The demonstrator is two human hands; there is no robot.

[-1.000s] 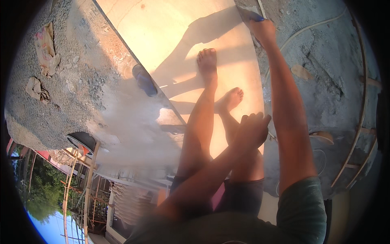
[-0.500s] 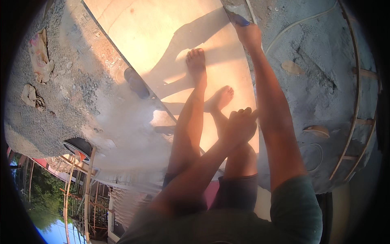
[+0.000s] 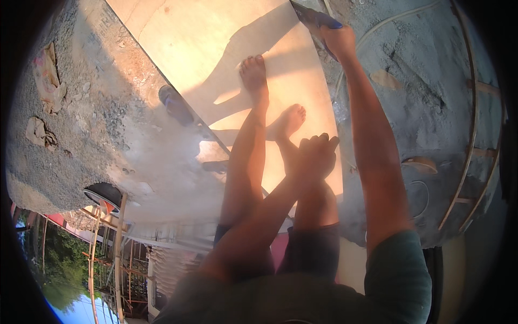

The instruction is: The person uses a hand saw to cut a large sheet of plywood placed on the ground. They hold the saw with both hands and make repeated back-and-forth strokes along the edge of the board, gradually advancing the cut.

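A pale plywood sheet (image 3: 199, 51) lies under my two bare feet. At its far right edge my right hand (image 3: 341, 42) is closed round the blue handle of a hand saw (image 3: 328, 21). The saw's dark blade slants along the board's edge, its far end near the top of the picture. My left hand (image 3: 314, 157) is curled into a fist above my right knee, over the board's near right part. No object shows in it, though its palm side is hidden.
A dark sandal (image 3: 175, 105) lies against the board's left edge. Gravel and crumpled scraps (image 3: 42, 132) are at the left. A pale hose (image 3: 399, 20) runs across the ground at the right, near a wooden ladder (image 3: 472, 146). A dark basin (image 3: 103, 195) is lower left.
My right hand and the saw have shifted slightly right, and more of the blade shows. My left fist is a little farther up and left in the picture. The whole view has shifted slightly.
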